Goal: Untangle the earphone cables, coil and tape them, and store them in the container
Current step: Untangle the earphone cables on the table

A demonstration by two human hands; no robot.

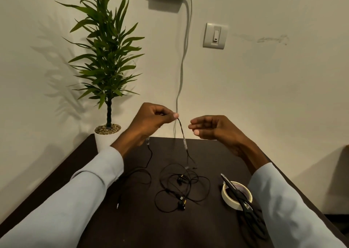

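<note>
Black earphone cables (181,187) lie in a loose tangle on the dark table (143,229), with earbuds among the loops. One strand rises from the tangle, past an inline remote (184,144), up to my left hand (151,121), which pinches its top between thumb and fingertips above the table's far edge. A second strand hangs below the same hand and trails left across the table. My right hand (211,127) hovers just right of the raised strand with fingers loosely curled, holding nothing. No container is in view.
A roll of cream tape (229,199) sits on the table at the right, with black scissors (243,200) laid across it. A potted plant (105,77) stands at the table's far left corner against the wall. A white wall cable (184,62) hangs behind.
</note>
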